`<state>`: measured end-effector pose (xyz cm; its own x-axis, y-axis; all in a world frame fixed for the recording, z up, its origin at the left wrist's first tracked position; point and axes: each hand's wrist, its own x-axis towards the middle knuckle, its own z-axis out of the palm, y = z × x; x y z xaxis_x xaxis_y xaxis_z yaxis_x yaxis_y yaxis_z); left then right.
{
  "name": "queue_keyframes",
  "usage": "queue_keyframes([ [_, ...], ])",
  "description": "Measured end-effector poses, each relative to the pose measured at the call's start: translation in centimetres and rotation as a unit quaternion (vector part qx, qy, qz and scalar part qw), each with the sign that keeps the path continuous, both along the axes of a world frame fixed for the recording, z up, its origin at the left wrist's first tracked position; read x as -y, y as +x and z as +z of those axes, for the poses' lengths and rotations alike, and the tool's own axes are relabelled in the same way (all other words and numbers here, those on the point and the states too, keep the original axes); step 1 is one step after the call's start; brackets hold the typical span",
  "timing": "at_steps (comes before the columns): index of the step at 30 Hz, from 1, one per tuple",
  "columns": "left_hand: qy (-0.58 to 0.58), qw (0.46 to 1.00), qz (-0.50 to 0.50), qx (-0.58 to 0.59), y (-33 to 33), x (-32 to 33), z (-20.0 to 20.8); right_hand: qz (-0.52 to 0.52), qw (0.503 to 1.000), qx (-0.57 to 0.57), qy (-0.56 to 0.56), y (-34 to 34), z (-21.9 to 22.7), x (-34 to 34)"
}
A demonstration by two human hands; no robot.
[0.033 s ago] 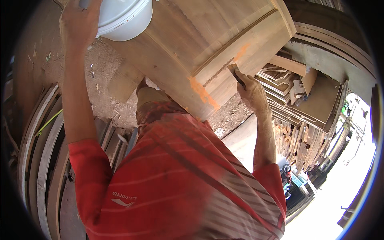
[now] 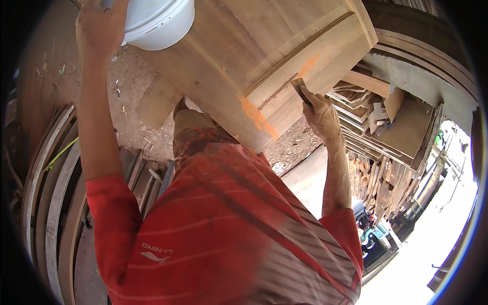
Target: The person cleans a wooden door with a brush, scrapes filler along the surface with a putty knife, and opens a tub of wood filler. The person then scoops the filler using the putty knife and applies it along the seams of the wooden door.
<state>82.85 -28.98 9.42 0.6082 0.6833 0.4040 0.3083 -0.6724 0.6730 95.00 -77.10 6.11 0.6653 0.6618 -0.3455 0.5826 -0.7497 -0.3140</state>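
Note:
My right hand (image 2: 321, 116) grips a putty knife (image 2: 300, 87), its blade end close to the surface of a pale wooden panel door (image 2: 305, 30). Orange filler (image 2: 256, 116) is smeared across a joint of the door, and a fainter orange patch lies just past the blade. A dark line in the wood runs between the two patches. At the top left my left hand (image 2: 101, 30) is closed beside a white plastic bucket (image 2: 165, 30) with a lid or rim on top. Something greyish shows between its fingers, but the frame edge cuts it off.
Stacked boards and panels (image 2: 401, 122) stand to the right, with cut wood pieces (image 2: 384, 183) below them. Curved-looking planks (image 2: 63, 203) lean at the lower left. Wood chips litter the dirt floor (image 2: 127, 86). A loose board (image 2: 157, 104) lies near my foot.
My right hand and the putty knife have shifted very slightly to the right. The left hand and the bucket stay almost where they were.

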Motion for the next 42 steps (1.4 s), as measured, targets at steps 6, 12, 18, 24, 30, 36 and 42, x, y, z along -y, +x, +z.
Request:
queue_keyframes([
  [6,0.022,1.000,0.002,0.019,-0.1,0.0,0.1,0.081,0.995,0.025,0.054,2.1,-4.8,2.7],
  [12,-0.002,0.994,0.067,-0.082,-0.7,-1.4,-0.4,0.054,0.995,0.005,0.081,3.1,-3.9,2.4],
  [18,-0.003,0.997,0.057,-0.049,-0.2,-1.5,-0.8,0.065,0.997,-0.002,0.033,2.7,-3.8,3.0],
  [24,0.031,0.999,0.010,-0.017,-0.3,-2.1,-1.5,0.023,0.999,-0.028,0.026,2.0,-4.3,3.8],
  [30,0.016,1.000,0.012,0.006,-0.1,0.2,0.2,0.023,0.997,-0.007,0.078,1.7,-5.3,2.2],
  [36,-0.036,0.998,0.045,-0.029,-0.6,-1.8,-0.6,-0.017,0.999,-0.033,0.021,2.1,-4.4,1.7],
  [42,-0.013,0.994,0.080,-0.076,-0.3,-0.4,0.4,-0.012,0.998,-0.055,-0.001,2.4,-1.3,1.0],
])
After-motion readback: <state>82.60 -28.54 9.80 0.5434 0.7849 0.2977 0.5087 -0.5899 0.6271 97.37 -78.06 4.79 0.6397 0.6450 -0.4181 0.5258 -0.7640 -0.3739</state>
